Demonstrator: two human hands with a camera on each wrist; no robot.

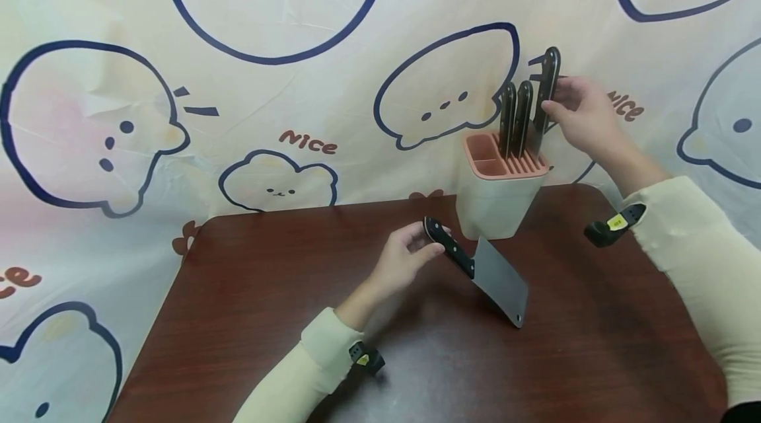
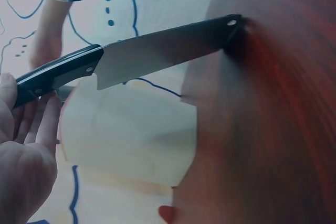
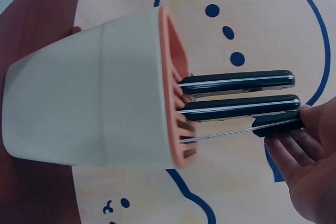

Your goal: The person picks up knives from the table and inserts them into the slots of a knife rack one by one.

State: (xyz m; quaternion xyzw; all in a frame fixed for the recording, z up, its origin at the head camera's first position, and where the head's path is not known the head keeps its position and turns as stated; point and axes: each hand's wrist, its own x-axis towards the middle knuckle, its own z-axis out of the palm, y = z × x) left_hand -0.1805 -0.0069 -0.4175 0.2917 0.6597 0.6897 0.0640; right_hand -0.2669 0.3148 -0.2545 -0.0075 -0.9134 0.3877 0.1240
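My left hand [image 1: 399, 263] pinches the black riveted handle of a cleaver [image 1: 501, 284], its broad grey blade slanting down to the right over the table. In the left wrist view the cleaver blade [image 2: 157, 51] reaches toward the tabletop. At the back right, my right hand [image 1: 585, 117] grips a knife [image 1: 548, 82] by its black handle. That knife's blade [image 3: 223, 135] runs into an end slot of the knife holder [image 1: 496, 208], with part of the blade showing above it. Two more knives [image 3: 236, 83] stand in neighbouring slots, handles up.
The white holder has a pink slotted top [image 1: 484, 152] with open compartments on its left side. Below lies a dark brown wooden table [image 1: 267, 317]. A cloth with cartoon drawings [image 1: 285, 99] hangs directly behind the table's back edge.
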